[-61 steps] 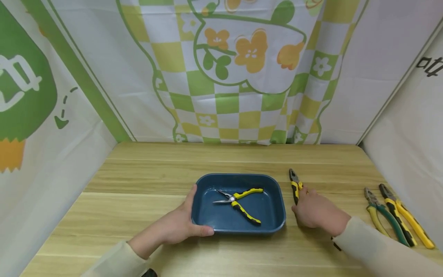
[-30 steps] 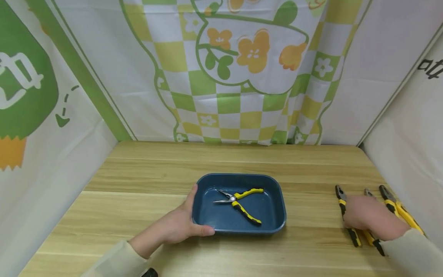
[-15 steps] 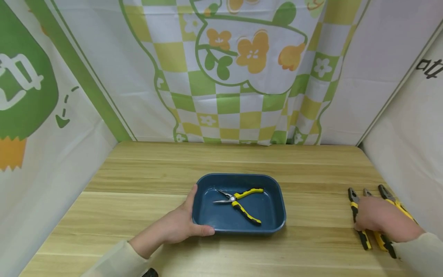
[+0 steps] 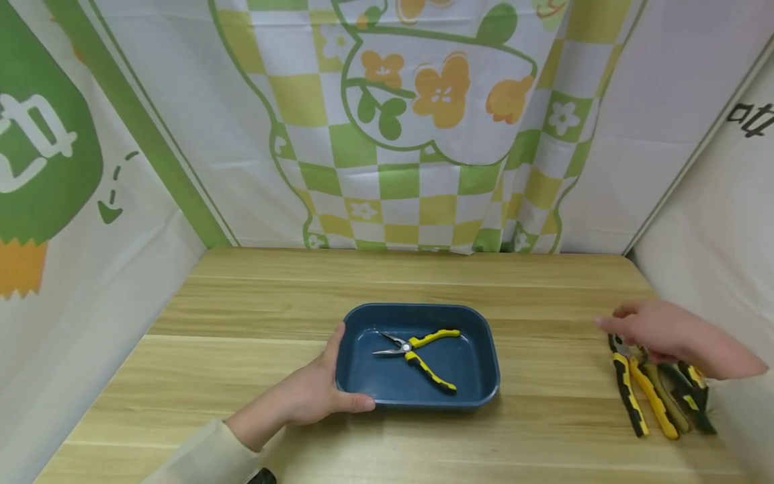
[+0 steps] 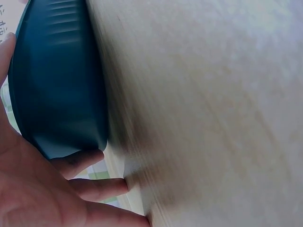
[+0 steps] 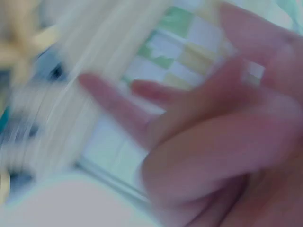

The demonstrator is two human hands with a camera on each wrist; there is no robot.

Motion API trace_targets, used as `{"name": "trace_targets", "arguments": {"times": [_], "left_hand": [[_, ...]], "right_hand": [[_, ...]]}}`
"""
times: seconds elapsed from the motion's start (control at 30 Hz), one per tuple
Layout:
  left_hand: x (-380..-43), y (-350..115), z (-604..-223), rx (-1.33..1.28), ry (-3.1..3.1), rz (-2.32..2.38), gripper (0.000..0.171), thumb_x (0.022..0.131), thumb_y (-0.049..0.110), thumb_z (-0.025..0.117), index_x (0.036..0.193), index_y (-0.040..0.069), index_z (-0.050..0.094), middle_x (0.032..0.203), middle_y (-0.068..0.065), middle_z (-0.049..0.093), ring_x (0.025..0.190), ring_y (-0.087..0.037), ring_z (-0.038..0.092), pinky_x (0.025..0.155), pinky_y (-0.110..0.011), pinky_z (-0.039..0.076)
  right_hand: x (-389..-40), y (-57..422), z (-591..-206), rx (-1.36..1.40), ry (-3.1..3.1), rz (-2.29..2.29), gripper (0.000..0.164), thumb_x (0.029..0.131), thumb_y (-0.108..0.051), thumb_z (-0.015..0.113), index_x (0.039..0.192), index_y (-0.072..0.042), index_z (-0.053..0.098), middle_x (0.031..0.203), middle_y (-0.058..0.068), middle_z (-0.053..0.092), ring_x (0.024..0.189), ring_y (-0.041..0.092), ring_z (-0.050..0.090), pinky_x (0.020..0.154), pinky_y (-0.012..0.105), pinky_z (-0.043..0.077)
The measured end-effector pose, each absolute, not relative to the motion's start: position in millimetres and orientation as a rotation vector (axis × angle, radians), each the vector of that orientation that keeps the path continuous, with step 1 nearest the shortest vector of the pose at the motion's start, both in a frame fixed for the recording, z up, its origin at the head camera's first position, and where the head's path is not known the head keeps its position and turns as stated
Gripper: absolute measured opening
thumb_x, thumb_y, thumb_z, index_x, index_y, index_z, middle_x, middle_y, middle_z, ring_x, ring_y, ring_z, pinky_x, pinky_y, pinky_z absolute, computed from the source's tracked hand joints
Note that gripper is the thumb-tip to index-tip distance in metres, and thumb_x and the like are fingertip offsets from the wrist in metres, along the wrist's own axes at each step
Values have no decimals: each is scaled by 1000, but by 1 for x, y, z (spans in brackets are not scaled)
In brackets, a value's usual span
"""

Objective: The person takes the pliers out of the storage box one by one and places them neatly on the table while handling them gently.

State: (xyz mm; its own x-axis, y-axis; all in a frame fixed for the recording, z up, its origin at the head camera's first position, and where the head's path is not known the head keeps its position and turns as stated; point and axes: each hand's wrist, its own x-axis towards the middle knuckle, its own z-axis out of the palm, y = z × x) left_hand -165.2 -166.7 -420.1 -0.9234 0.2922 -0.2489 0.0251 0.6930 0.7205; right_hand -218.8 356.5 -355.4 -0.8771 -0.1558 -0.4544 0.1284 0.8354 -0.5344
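Observation:
My left hand spans the left end of a dark blue rectangular tray, thumb along its front rim. In the left wrist view, the fingers are spread and straight against the tray wall, with fingertips down at the table. Long-nose pliers with yellow-and-black handles lie spread inside the tray. At the right, my right hand is over the heads of several pliers, holding none; its fingers extend loosely, blurred in the right wrist view. Combination pliers lie leftmost there, beside green-handled pliers partly hidden by the hand.
The wooden table reaches back to a green-and-yellow checked curtain. White printed fabric walls stand on both sides, the right one close behind the pliers. A small black object shows at the front edge of the view.
My right hand has carried the combination pliers from beside the tray to the group at the right, let go, and lifted toward the pliers' heads. My left hand and the tray stay put.

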Motion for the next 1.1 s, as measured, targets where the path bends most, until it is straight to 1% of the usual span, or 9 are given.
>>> {"name": "trace_targets", "arguments": {"times": [0.07, 0.17, 0.27, 0.63, 0.77, 0.87, 0.97, 1.0, 1.1], "left_hand": [[-165, -167, -421, 249, 2563, 1084, 139, 69, 57, 87, 159, 7, -6, 151, -30, 33, 126, -35, 48, 103, -52, 37], [-166, -167, -423, 253, 2561, 1087, 139, 68, 58, 87, 159, 8, -6, 152, -30, 33, 127, -35, 47, 104, -52, 36], [-166, -166, -423, 255, 2553, 1093, 139, 68, 58, 87, 160, 8, -6, 153, -29, 32, 129, -35, 45, 105, -52, 35], [-165, -168, -421, 243, 2555, 1096, 140, 68, 57, 87, 160, 9, -6, 152, -30, 31, 129, -36, 45, 105, -52, 35], [-165, -168, -422, 258, 2556, 1107, 139, 68, 56, 87, 159, 8, -7, 152, -31, 31, 129, -37, 45, 105, -52, 35], [-164, -167, -423, 263, 2560, 1110, 139, 68, 56, 87, 159, 7, -6, 152, -31, 32, 129, -36, 45, 105, -52, 35], [-164, -168, -422, 263, 2564, 1107, 139, 68, 56, 88, 159, 7, -6, 152, -31, 32, 128, -37, 45, 105, -52, 35], [-164, -168, -422, 263, 2565, 1107, 140, 68, 56, 88, 159, 6, -6, 152, -31, 32, 128, -37, 46, 105, -52, 35], [-164, -168, -421, 268, 2566, 1109, 140, 68, 55, 88, 159, 6, -5, 152, -31, 31, 128, -37, 46, 105, -53, 35]], "right_hand": [[-226, 349, -343, 22, 2419, -992, 92, 98, -62, 48, 152, 9, 25, 110, 18, 68, 42, 11, 30, 40, 30, 35], [-233, 331, -333, 30, 2252, -1211, 86, 99, -64, 43, 157, -2, 26, 119, 21, 67, 42, 9, 26, 40, 27, 31], [-237, 305, -329, -35, 2143, -1287, 78, 101, -59, 44, 155, -4, 31, 119, 20, 67, 41, 6, 25, 40, 23, 30], [-253, 197, -319, -178, 2188, -1056, 63, 86, -45, 76, 137, -10, 61, 113, 10, 71, 42, 10, 21, 42, 25, 25], [-252, 161, -329, -236, 2245, -870, 47, 85, -32, 79, 126, -10, 70, 104, 7, 73, 44, 11, 21, 43, 26, 24], [-247, 139, -338, -321, 2301, -663, 29, 85, -30, 79, 110, -15, 76, 94, 2, 74, 51, 11, 42, 45, 27, 28], [-241, 124, -345, -421, 2358, -454, 13, 86, -29, 78, 90, -17, 78, 83, -1, 73, 69, 16, 60, 47, 29, 35], [-239, 119, -347, -449, 2379, -387, 14, 86, -29, 78, 83, -16, 77, 78, 0, 72, 71, 17, 62, 48, 30, 36], [-235, 109, -353, -496, 2424, -232, 25, 84, -29, 80, 69, -10, 74, 67, 2, 68, 57, 16, 55, 47, 29, 37]]}}
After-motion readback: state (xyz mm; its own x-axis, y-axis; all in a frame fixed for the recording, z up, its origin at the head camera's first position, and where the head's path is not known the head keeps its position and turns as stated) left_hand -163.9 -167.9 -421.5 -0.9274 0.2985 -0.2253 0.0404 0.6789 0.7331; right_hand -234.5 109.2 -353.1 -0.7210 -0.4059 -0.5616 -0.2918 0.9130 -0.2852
